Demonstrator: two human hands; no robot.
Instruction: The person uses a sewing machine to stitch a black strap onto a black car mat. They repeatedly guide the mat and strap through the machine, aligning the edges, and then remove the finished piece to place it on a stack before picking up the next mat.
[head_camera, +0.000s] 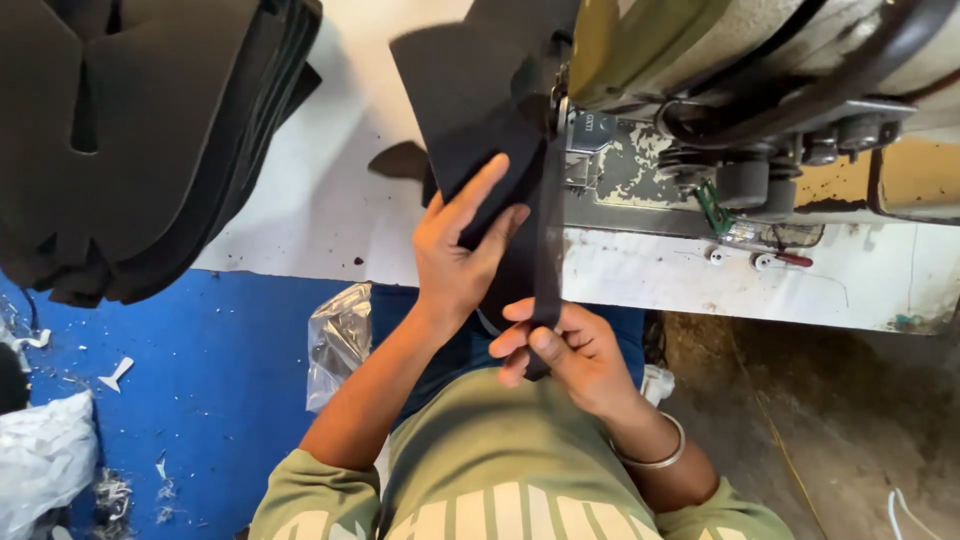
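Observation:
My left hand (458, 250) presses flat on a black foam-like fabric piece (465, 100) that runs up into an industrial sewing machine (720, 90). My right hand (560, 350) pinches a narrow black strap (548, 230) that hangs down from the machine's needle area along the piece's right edge. A metal bangle (655, 455) sits on my right wrist. Both hands are just in front of the table's edge, above my lap.
A stack of black cut pieces (130, 140) lies on the white table (320, 200) at the left. A clear plastic bag (338, 340) hangs beside my left knee. White scraps (115, 375) and a white bag (45, 460) lie on the blue floor.

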